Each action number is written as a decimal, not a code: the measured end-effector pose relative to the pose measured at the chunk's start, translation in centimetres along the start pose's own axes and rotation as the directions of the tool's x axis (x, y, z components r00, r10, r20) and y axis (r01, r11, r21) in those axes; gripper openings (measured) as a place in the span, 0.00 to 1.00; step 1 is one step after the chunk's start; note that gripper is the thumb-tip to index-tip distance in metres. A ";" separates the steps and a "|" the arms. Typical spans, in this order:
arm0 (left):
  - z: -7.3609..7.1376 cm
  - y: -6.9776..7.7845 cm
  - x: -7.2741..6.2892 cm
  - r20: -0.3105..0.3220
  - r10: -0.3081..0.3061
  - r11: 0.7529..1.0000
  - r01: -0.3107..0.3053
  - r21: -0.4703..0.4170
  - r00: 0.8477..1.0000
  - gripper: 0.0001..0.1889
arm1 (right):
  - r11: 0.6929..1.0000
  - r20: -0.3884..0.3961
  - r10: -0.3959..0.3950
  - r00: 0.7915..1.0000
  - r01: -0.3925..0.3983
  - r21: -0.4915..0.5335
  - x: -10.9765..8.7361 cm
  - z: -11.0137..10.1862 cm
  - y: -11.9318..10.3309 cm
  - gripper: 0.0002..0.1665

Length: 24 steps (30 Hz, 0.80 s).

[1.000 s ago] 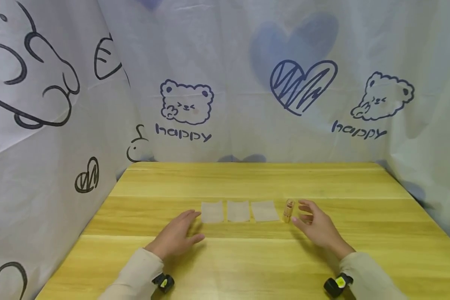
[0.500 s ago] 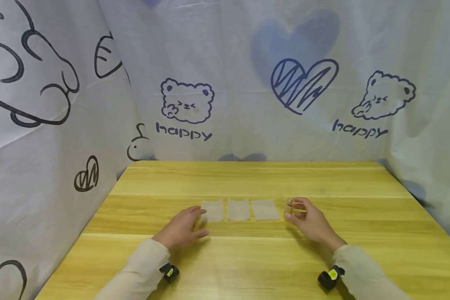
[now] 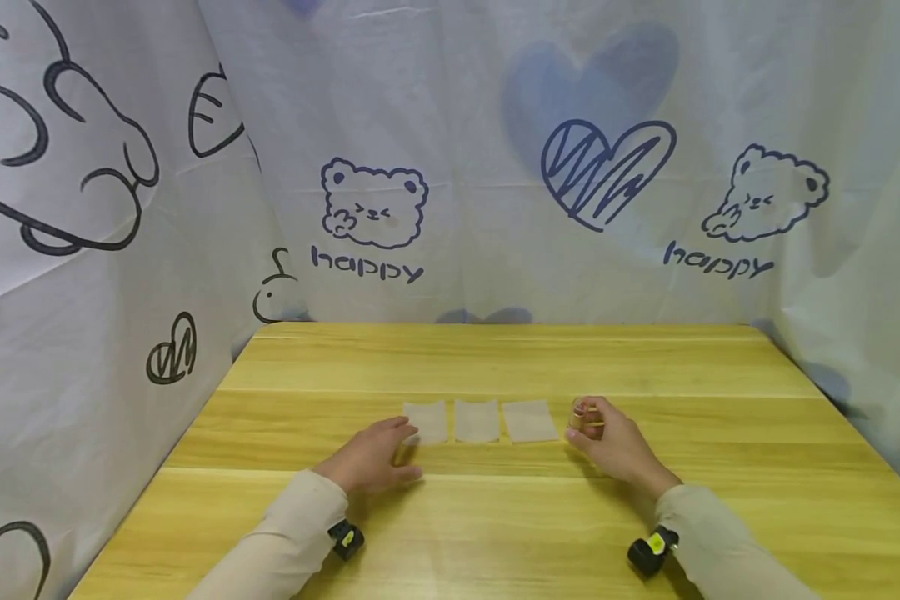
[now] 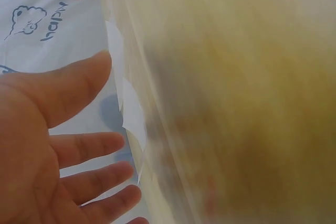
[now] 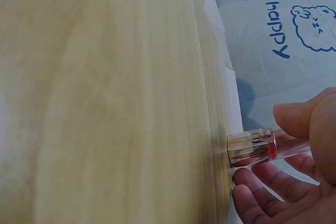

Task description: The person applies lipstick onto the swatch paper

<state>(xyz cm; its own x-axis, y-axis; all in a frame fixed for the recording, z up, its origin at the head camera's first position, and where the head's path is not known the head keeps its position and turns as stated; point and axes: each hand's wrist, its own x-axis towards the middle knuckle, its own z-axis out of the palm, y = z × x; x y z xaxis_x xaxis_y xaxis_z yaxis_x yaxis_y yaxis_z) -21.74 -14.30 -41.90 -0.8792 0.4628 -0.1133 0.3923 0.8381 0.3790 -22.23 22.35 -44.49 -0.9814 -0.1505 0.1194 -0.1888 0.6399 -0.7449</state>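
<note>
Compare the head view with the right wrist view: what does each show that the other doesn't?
Only the head view shows the sleeves, the black wrist devices and the large scribbled heart.

Only the right wrist view clearly shows the red band around the clear tube; it is too small to make out from the head.

Both show the right hand holding the tube, the paper, the wooden table and a bear drawing.

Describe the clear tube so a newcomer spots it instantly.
On the wooden table, find the row of three pale squares. Just past the row's right end, at the person's right hand, is a small upright clear tube. Unlike the squares, which are thin sheets, it is see-through and shows a red band.
</note>
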 end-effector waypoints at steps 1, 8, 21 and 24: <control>0.0 0.0 0.0 0.003 0.001 1.000 -0.001 0.004 1.000 0.33 | 1.000 -0.003 0.001 1.000 -0.001 -0.006 0.0 0.0 0.0 0.26; -0.2 0.3 -0.2 0.040 -0.020 1.000 0.020 -0.002 0.999 0.30 | 0.999 -0.011 0.003 1.000 -0.003 -0.037 0.1 0.1 0.1 0.22; -0.1 0.4 -0.2 0.092 -0.055 0.998 0.053 0.027 0.994 0.30 | 0.997 -0.027 -0.008 1.000 0.006 -0.075 0.2 0.1 0.1 0.16; -0.1 0.4 -0.2 0.099 -0.058 0.998 0.055 0.031 0.993 0.30 | 0.997 -0.029 -0.012 1.000 0.010 -0.081 0.2 0.1 0.1 0.15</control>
<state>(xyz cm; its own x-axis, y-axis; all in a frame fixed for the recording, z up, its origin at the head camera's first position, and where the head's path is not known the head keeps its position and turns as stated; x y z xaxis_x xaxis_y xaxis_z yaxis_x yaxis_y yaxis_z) -21.46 -14.08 -41.65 -0.8695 0.4396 -0.2253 0.3514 0.8710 0.3434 -22.46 22.29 -44.59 -0.9796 -0.1366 0.1474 -0.2008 0.6971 -0.6882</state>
